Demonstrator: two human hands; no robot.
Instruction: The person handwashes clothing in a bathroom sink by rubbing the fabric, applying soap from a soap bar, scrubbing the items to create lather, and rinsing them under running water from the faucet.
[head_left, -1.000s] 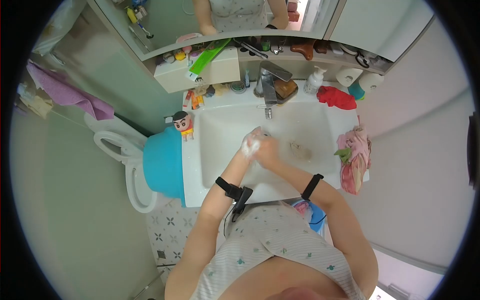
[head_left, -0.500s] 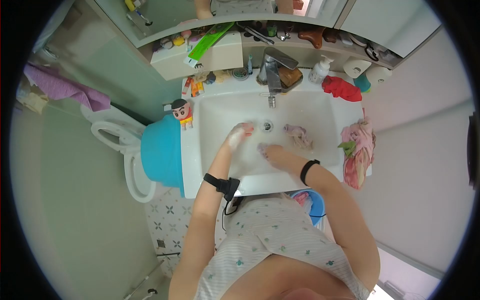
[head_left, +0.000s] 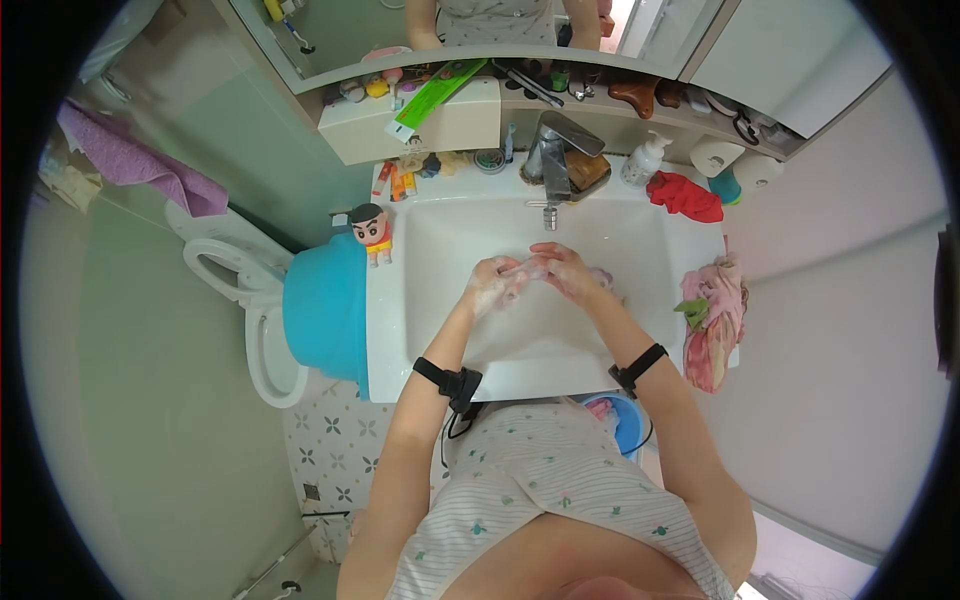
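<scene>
Over the white sink basin (head_left: 450, 330), my left hand (head_left: 492, 284) and my right hand (head_left: 567, 272) hold a small, wet, soapy cloth (head_left: 532, 268) between them. Foam covers my left hand and wrist. The fingers of both hands are closed on the cloth, which is pale pink or lilac. Partly hidden behind my right hand, another small lilac cloth (head_left: 603, 278) lies in the basin. The faucet (head_left: 553, 180) stands just beyond my hands, its spout over the basin. The drain is hidden by my hands.
A red cloth (head_left: 685, 197) and a pump bottle (head_left: 645, 160) are at the back right. Pink clothing (head_left: 718, 310) lies on the right rim. A toy figure (head_left: 372, 234) stands on the left rim, beside a blue tub (head_left: 325, 315). An open drawer (head_left: 420, 130) juts out at the back left.
My hands were apart over the basin half a second ago. They have come together near the middle, with a soapy cloth now stretched between them. The camera view has shifted slightly.
</scene>
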